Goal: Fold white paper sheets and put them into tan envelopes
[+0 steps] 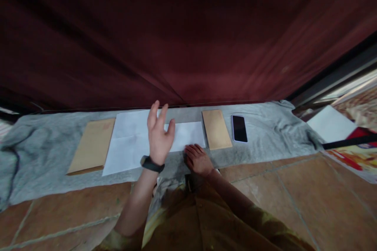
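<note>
My left hand [160, 137], with a dark watch on its wrist, is raised above the cloth. Its fingers and thumb are apart, and nothing is in them. Behind it lie large white paper sheets [126, 137] and, to the right, a smaller white paper strip [188, 135], which looks folded. My right hand [199, 160] rests palm down at the strip's lower right corner, fingers stretched out and touching its edge. A brown envelope [217, 129] lies just right of the strip. At the left is a stack of brown envelopes [91, 145].
A phone [239, 128] with a dark screen lies right of the single envelope. Everything sits on a grey cloth [265, 141] along a dark red curtain [188, 47]. Brown floor tiles [73, 204] run in front. A white sheet [331, 123] and a colourful printed bag [356, 157] are far right.
</note>
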Available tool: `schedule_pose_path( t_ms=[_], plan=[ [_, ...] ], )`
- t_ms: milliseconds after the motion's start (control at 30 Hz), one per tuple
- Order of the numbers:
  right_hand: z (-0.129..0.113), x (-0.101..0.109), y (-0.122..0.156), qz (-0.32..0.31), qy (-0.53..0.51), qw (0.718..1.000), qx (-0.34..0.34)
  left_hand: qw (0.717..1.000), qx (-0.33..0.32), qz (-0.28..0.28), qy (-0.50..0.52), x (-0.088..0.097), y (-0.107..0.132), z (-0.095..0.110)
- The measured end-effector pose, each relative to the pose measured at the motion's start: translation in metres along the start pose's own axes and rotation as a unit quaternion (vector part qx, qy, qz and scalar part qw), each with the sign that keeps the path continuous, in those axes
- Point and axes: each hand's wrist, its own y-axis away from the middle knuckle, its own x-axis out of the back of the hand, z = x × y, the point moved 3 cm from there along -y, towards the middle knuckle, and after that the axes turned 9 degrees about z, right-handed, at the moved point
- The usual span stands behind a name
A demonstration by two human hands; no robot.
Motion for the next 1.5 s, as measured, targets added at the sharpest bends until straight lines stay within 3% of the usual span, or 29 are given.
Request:
schedule_pose_path(
  t_ms=[100, 167, 233, 333, 433, 567, 667, 1000, 1200, 1500],
  plan=[
    [0.001, -0.001, 0.001, 0.003, 0.006, 1.000, -0.002, 0.994, 0.036, -0.006, 0.107, 0.009, -0.002, 0.002],
    [0.001, -0.001, 0.001, 0.004, 0.010, 1.000, 0.001, 0.997, 0.014, -0.040, 0.071, 0.001, 0.005, -0.002],
    [0.001, 0.000, 0.000, 0.001, 0.013, 1.000, 0.004, 0.992, -0.056, -0.108, -0.015, -0.015, 0.017, -0.006],
    [0.000, 0.001, -0.001, -0.003, 0.019, 1.000, 0.005, 0.940, -0.184, -0.256, -0.129, -0.045, 0.045, -0.018],
    [-0.001, 0.001, -0.002, 0.001, 0.022, 1.000, 0.001, 0.907, -0.189, -0.335, -0.170, -0.068, 0.075, -0.037],
    [0.000, -0.001, -0.001, -0.002, 0.023, 1.000, 0.004, 0.910, -0.136, -0.340, -0.196, -0.080, 0.103, -0.059],
    [0.001, -0.001, -0.001, -0.017, 0.027, 0.999, 0.007, 0.909, -0.135, -0.342, -0.194, -0.083, 0.108, -0.067],
    [-0.006, 0.005, 0.004, 0.003, 0.009, 1.000, -0.016, 0.892, -0.164, -0.359, -0.221, -0.089, 0.092, -0.083],
    [-0.008, 0.004, 0.007, -0.007, 0.004, 1.000, -0.025, 0.900, -0.127, -0.358, -0.214, -0.088, 0.090, -0.087],
    [-0.006, 0.002, 0.008, -0.021, 0.022, 0.999, -0.019, 0.901, -0.077, -0.359, -0.233, -0.102, 0.069, -0.092]
  ],
)
